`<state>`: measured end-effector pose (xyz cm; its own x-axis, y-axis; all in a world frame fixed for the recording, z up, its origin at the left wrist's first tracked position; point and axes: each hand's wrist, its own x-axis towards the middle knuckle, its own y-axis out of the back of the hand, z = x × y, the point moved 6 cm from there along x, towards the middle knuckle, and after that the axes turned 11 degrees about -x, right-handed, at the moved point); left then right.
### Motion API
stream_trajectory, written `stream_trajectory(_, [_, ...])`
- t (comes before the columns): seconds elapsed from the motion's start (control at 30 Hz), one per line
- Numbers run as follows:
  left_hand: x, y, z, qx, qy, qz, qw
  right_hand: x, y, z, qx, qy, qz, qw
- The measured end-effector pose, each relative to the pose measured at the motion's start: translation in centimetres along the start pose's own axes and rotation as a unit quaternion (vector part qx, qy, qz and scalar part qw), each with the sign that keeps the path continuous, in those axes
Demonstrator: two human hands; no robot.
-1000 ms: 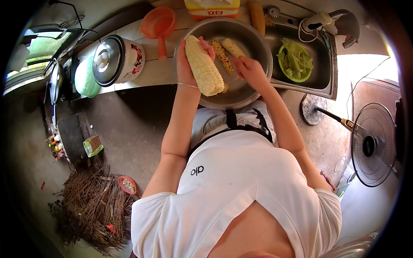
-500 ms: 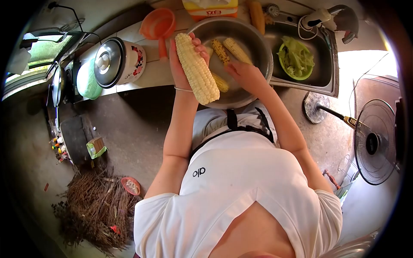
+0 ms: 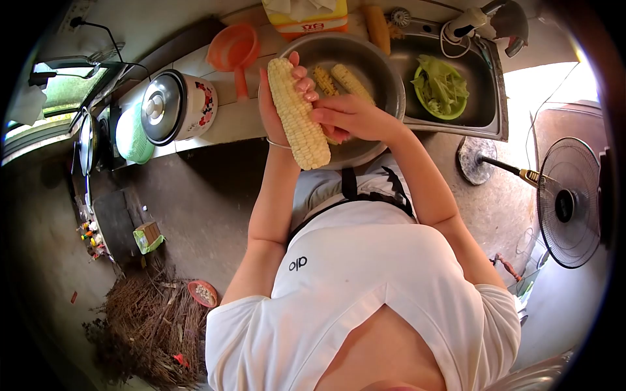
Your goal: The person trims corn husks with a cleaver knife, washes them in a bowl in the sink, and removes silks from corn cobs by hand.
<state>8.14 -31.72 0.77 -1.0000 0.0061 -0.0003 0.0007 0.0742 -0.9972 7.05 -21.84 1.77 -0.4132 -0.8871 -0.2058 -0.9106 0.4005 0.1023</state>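
A large pale corn cob [image 3: 297,114] is held slantwise over the near left side of a metal basin [image 3: 396,91]. My left hand [image 3: 270,107] is wrapped round it, with the fingertips showing on its right side. My right hand [image 3: 355,118] reaches in from the right and touches the cob's right side, its thumb on the kernels and its other fingers lower down. In the basin lie smaller cobs, one patchy yellow [image 3: 325,81] and one paler [image 3: 352,85]. Part of another yellow piece is hidden behind my right hand.
A sink [image 3: 495,98] at the right holds a green bowl [image 3: 438,115] of leaves. Left of the basin are an orange dipper [image 3: 233,49] and a lidded pot [image 3: 199,109]. Behind stands a yellow package [image 3: 310,23]. A fan [image 3: 566,205] is at the far right.
My right hand has left the smaller cobs in the basin and moved left and up to the large cob. The large cob in my left hand has turned slightly more upright.
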Motion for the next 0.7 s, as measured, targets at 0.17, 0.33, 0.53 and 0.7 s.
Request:
stream_trajectory(0.17, [0.1,0.1,0.1,-0.002,-0.023,0.017,1.0,-1.2,-0.2,-0.9,0.133,0.01,-0.02,0.991])
stream_trajectory(0.33, [0.1,0.3,0.3,0.092,-0.077,0.04,0.992,-1.0,0.7,-1.6,-0.242,0.017,0.132,0.961])
stream_trajectory(0.53, [0.0,-0.1,0.1,0.084,-0.075,0.03,0.993,-0.6,0.2,1.0,0.083,-0.047,0.075,0.993])
stream_trajectory(0.7, [-0.4,-0.6,-0.1,0.21,-0.175,0.112,0.955,-0.4,1.0,-1.7,-0.161,0.014,0.199,0.967])
